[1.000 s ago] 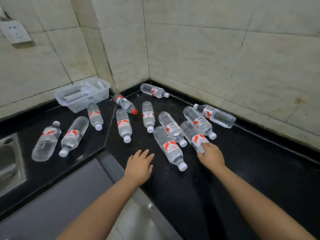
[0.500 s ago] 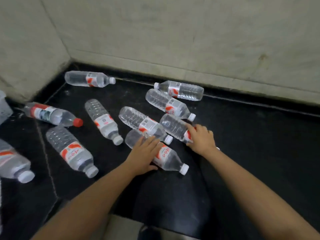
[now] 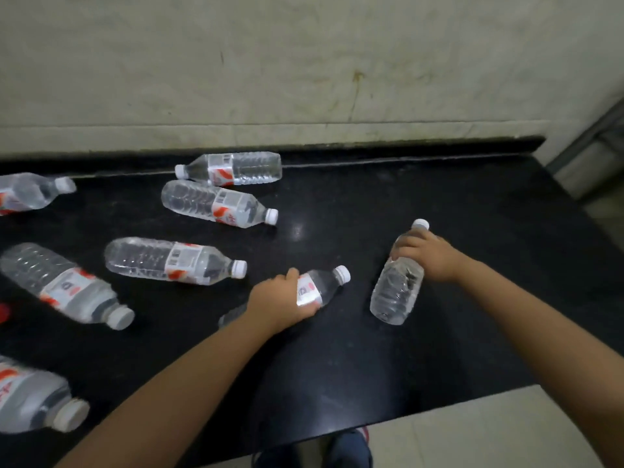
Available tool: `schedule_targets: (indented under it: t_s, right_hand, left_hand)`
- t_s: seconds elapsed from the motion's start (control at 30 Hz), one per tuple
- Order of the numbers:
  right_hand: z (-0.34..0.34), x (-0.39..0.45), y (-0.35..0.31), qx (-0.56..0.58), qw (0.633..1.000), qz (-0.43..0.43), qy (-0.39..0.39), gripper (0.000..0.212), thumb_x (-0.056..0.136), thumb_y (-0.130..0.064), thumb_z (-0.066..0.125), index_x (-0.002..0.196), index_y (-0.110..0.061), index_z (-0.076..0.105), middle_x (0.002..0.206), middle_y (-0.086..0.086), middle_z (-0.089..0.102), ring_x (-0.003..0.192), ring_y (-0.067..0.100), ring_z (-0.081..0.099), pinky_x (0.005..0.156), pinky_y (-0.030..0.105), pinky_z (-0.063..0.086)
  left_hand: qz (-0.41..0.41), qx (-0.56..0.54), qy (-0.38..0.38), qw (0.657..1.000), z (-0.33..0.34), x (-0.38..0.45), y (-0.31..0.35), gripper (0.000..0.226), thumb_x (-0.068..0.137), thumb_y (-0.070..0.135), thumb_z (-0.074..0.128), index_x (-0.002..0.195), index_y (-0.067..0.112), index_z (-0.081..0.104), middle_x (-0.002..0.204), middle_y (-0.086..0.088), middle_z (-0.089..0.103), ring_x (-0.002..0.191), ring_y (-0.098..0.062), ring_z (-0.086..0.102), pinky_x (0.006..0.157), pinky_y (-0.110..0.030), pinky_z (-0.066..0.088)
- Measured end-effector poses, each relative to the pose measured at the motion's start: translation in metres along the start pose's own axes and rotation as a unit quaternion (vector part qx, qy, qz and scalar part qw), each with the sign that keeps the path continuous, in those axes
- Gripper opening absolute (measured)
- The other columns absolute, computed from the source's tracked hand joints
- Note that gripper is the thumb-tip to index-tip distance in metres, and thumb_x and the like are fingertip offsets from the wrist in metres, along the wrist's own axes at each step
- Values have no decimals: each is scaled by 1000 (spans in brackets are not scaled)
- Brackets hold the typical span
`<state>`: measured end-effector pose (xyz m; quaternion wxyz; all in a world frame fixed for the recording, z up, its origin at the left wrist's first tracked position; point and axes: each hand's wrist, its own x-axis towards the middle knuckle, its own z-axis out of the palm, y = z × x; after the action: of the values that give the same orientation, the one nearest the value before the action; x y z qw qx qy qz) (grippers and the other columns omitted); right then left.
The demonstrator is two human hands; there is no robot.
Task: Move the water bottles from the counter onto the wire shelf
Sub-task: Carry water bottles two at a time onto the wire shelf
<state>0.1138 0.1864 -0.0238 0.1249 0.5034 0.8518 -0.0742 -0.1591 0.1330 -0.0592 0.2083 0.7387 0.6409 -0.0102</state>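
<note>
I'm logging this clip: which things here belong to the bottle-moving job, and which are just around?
Job:
left hand gripping a bottle
right hand gripping another bottle
loose bottles, e.g.
counter

Just around:
tiled wall
shoes

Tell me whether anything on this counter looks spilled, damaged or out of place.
No spill or damage shows. The odd part is that every loose water bottle lies on its side, scattered across the black counter. The left hand grips one lying bottle; the right hand holds another by its upper part.
</note>
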Motion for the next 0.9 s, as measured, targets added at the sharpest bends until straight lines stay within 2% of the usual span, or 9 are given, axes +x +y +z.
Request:
schedule_targets:
  t_s: [0.07,0.1,0.2,0.3,0.33,0.4,0.53,0.73,0.9]
  right_hand:
    - [10,-8,11,151,984,5,91,27,75,-16,47,94,-20,67,98,16,71,106,18,48,106,11,24]
    - [14,-10,9,215,968,50,117,34,73,-14,42,88,-11,72,97,22,70,107,22,51,107,8,19]
    - [20,1,-13,277,924,231,126,51,82,-34,37,108,-3,68,138,24,43,134,34,33,115,30,15]
    - [8,21,-29,310,875,371,28,67,87,-34,50,145,-19,20,156,14,-8,142,41,-2,112,47,23]
    - [5,27,-30,331,855,400,2,77,88,-31,53,148,-22,4,155,13,-20,141,46,-6,109,49,28]
    - [4,36,-30,335,834,439,-11,87,88,-29,55,147,-21,-8,152,16,-25,138,51,4,103,50,36]
    - [11,41,-27,308,844,440,4,90,84,-34,59,147,-19,-4,153,21,-12,127,47,28,90,44,47]
    - [19,28,-10,308,883,352,24,85,79,-22,66,143,-26,11,150,15,3,124,41,33,89,43,47]
    - [21,1,11,287,914,285,-21,83,78,-20,63,143,-37,13,142,18,19,119,41,41,92,40,45]
  left_hand:
    - [-37,-41,14,998,4,7,21,56,83,52,54,116,8,45,119,-10,58,109,-29,57,88,-35,45]
    - [-53,-49,19,997,6,10,29,56,86,51,51,120,8,44,123,-11,56,112,-28,55,89,-36,44]
    - [-53,-14,52,997,12,20,49,63,93,45,40,143,11,23,137,-12,43,121,-28,47,94,-38,43]
    - [-18,53,66,996,17,25,63,57,97,39,32,148,21,11,150,-16,26,127,-31,40,98,-40,40]
    - [-14,66,60,996,18,27,65,55,98,38,31,148,24,11,152,-18,21,128,-32,38,99,-41,39]
    - [-28,80,42,995,17,30,65,57,97,41,31,148,28,9,152,-18,18,127,-33,37,99,-41,39]
    - [-66,98,15,993,12,33,66,67,92,51,39,147,32,7,137,-12,34,117,-26,43,92,-37,43]
    - [-88,117,1,989,12,34,73,63,95,47,35,147,34,3,132,-15,38,115,-26,44,91,-35,43]
    - [-90,106,-6,990,5,38,76,59,96,43,34,147,32,5,132,-15,39,116,-26,43,92,-34,44]
